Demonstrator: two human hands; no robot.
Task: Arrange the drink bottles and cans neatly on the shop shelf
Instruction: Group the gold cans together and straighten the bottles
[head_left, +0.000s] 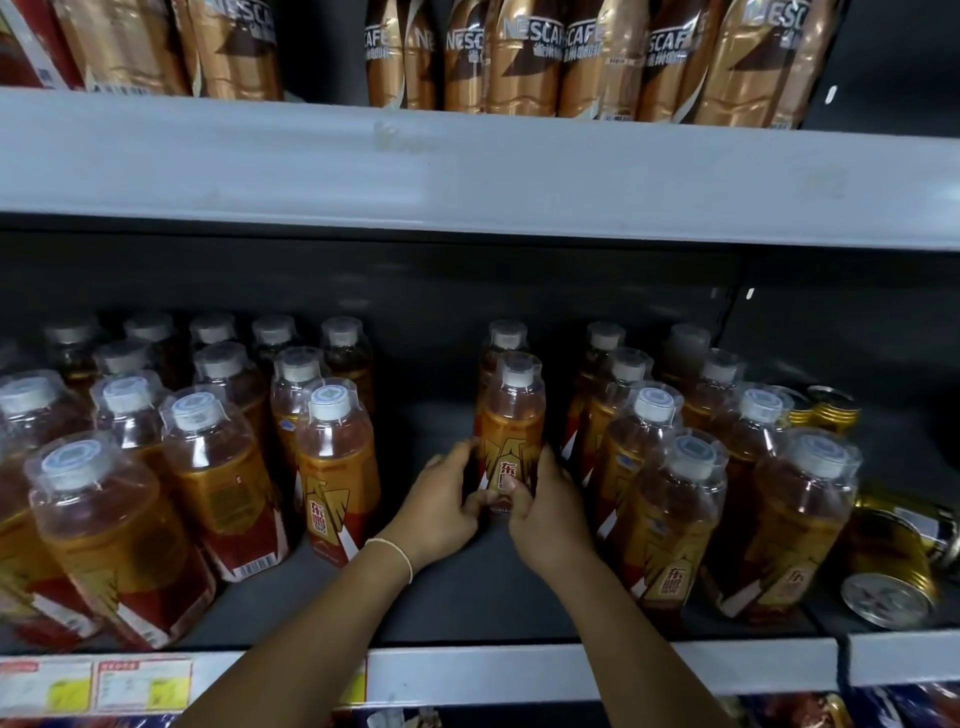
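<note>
An orange energy-drink bottle (511, 426) with a white cap stands upright in the middle of the dark lower shelf (447, 587). My left hand (441, 501) wraps its lower left side. My right hand (545, 512) grips its lower right side, thumb across the label. Another such bottle (505, 338) stands right behind it. Rows of the same bottles (208, 457) fill the shelf to the left, and more bottles (670, 493) stand to the right.
Gold cans (891, 566) lie on their sides at the far right, with upright gold cans (826, 405) behind them. Brown Nescafe bottles (524, 57) line the upper shelf (467, 171). Price tags (140, 683) sit on the front rail. An open lane runs between the bottle groups.
</note>
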